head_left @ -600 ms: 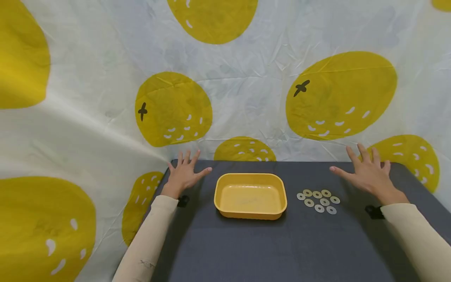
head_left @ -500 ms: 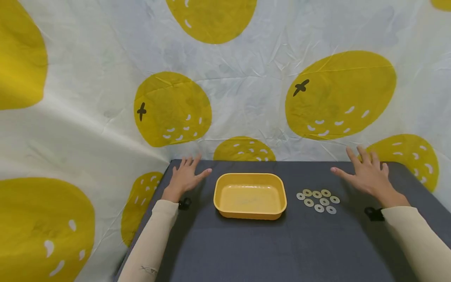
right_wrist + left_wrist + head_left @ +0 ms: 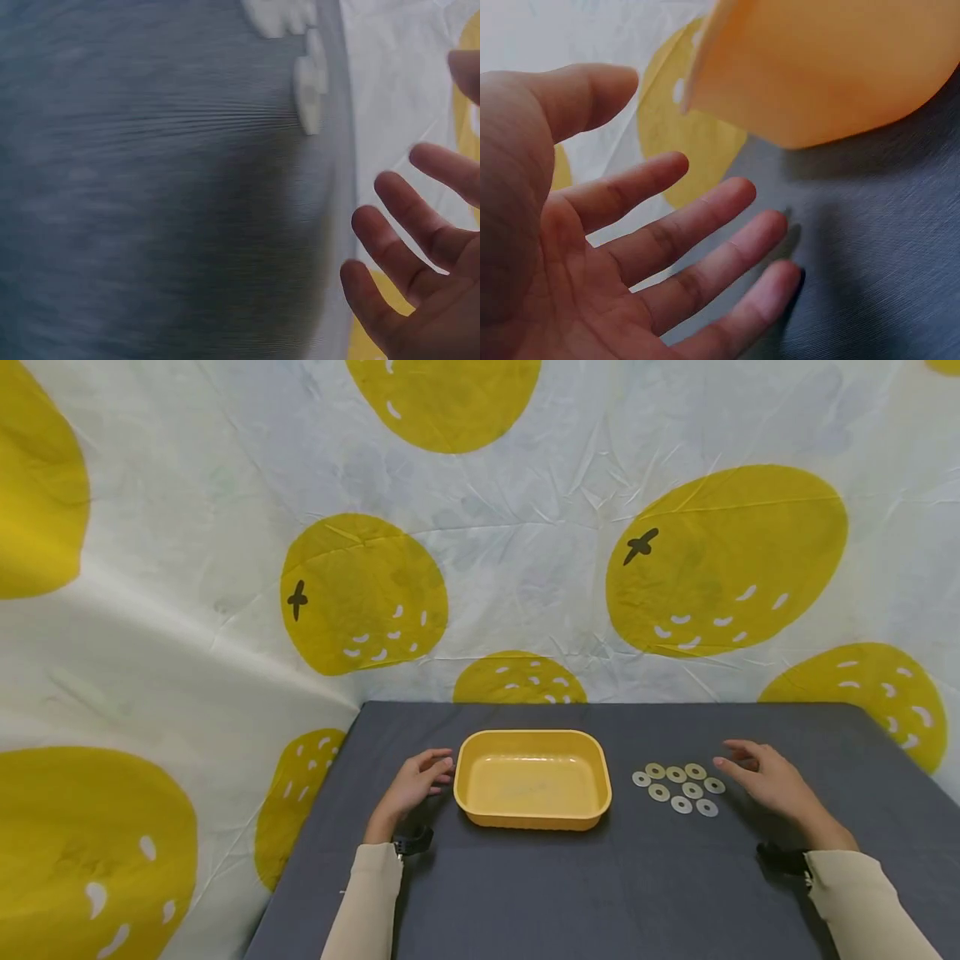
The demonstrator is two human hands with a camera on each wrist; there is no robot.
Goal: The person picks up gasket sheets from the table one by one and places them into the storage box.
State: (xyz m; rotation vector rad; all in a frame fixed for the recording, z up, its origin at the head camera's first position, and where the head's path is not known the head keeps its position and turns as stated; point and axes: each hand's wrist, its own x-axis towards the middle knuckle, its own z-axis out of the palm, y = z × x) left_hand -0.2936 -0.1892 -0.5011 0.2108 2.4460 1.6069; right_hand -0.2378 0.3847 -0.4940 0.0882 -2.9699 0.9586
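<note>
Eight washers [image 3: 678, 787] lie in a tight cluster on the dark worktop [image 3: 570, 893], toward its right edge, in the head view. A yellow tray [image 3: 532, 781] sits near the middle, closer to the back edge. The right hand [image 3: 768, 779] hovers just beside the washers with fingers relaxed and spread, holding nothing. The left hand [image 3: 416, 783] rests just beside the tray's left wall, fingers loosely bent, also empty. My judgement: the washers are thin, flat and packed close, so a fingertip pinch could drag a neighbour along or slide one away; a nudge of the light tray could shift it too. No brand, label or writing is readable here; the backdrop [image 3: 480, 527] shows only yellow fruit prints.

From the left wrist, the left hand [image 3: 630, 247] is open, palm showing, fingers straight above the worktop [image 3: 885, 262], with the tray [image 3: 832, 67] just beyond them and apart. No writing.

From the right wrist, blurred, the right hand [image 3: 420, 255] shows spread empty fingers near the worktop's [image 3: 150, 187] edge; a few washers [image 3: 304, 75] lie apart from them. Nothing readable.
</note>
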